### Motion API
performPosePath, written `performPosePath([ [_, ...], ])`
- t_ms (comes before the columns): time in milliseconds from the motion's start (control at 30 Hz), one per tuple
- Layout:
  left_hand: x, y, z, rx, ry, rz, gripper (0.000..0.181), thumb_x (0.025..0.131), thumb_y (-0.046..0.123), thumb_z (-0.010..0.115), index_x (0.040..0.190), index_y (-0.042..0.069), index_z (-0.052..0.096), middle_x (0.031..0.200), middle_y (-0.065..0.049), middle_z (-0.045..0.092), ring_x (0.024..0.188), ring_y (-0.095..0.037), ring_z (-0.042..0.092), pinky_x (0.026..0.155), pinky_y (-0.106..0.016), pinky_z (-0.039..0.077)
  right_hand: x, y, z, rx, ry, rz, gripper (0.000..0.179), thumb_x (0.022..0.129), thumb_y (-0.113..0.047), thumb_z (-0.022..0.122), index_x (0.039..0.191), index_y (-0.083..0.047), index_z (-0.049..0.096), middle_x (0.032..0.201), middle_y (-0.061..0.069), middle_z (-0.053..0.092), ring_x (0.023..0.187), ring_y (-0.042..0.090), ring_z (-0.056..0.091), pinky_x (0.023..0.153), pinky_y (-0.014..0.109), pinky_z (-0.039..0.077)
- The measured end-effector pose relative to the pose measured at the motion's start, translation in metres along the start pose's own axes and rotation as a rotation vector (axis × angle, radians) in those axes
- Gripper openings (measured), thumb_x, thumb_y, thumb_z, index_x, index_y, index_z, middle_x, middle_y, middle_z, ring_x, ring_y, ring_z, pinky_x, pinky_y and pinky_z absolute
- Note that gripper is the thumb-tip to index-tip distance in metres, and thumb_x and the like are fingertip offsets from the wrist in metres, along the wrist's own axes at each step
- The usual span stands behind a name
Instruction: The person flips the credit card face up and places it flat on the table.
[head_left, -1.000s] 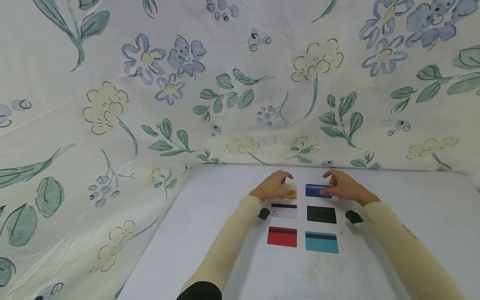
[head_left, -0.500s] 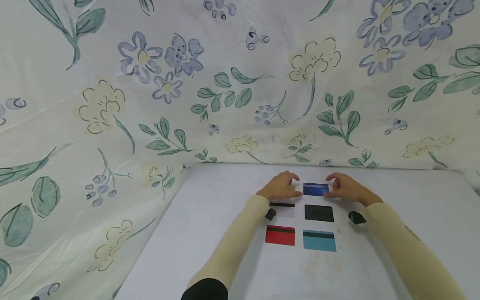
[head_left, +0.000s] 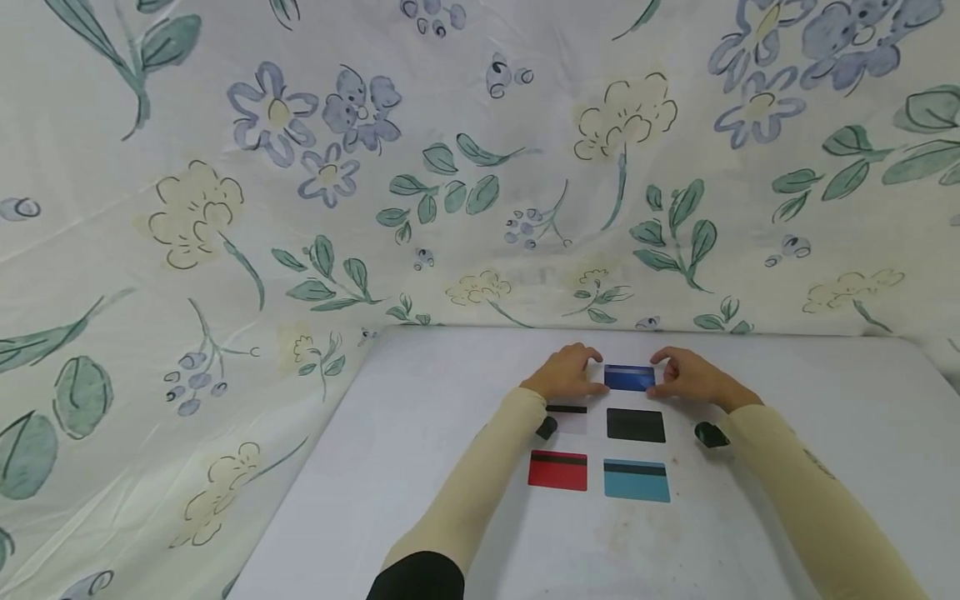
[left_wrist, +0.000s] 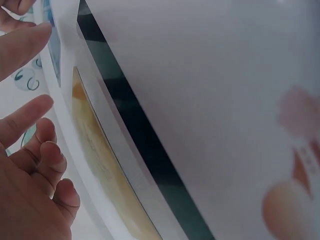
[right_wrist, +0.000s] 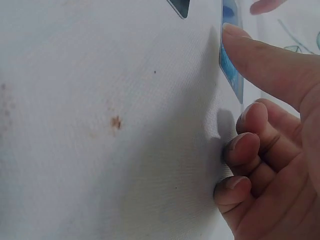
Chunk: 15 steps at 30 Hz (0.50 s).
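Nearest lie the red card and the light blue card, dark-striped, thin and rounded at the corners. Behind them come the pale card, partly under the left arm, and the plain black card. Farther back, the dark blue card lies flat between the left hand and the right hand; on each, thumb and forefinger are spread apart near its corners, and how hard they press I can't tell. A card this slick probably wants light, even touches from both ends, low on the edges, to keep it square. The yellow card shows from the left wrist. The white tabletop looks finely woven, brown-speckled up close; beyond hangs creased floral cloth
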<state>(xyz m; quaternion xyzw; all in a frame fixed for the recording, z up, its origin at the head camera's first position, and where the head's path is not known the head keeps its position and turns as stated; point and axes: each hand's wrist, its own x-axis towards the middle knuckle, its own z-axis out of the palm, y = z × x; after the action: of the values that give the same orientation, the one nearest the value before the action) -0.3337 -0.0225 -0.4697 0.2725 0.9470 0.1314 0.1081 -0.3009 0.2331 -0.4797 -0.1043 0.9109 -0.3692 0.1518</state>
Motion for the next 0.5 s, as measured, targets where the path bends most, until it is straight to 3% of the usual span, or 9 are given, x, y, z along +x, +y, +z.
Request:
performPosePath([
  [233,0.0032,0.0019,0.0019,-0.023,-0.012,-0.007,0.059,0.093,0.047,0.073,0.142,0.018,0.059,0.136,-0.003,0.063,0.12,-0.017,0.056,0.111,-0.035,0.047,0.0015,0.0001,0.0,0.001,0.004,0.007,0.066,0.09,-0.025,0.08,0.14,0.007,0.049,0.086,0.006,0.054,0.08,0.019,0.051,0.072,0.033,0.043],
  [500,0.0022,0.0046,0.0014,-0.035,-0.022,-0.021,0.059,0.093,0.046,0.074,0.142,0.018,0.059,0.128,-0.003,0.063,0.108,-0.015,0.053,0.104,-0.032,0.048,0.0021,0.0023,0.0023,-0.011,0.005,0.013,0.061,0.091,-0.023,0.079,0.137,0.007,0.051,0.085,0.006,0.054,0.078,0.019,0.051,0.071,0.032,0.042],
])
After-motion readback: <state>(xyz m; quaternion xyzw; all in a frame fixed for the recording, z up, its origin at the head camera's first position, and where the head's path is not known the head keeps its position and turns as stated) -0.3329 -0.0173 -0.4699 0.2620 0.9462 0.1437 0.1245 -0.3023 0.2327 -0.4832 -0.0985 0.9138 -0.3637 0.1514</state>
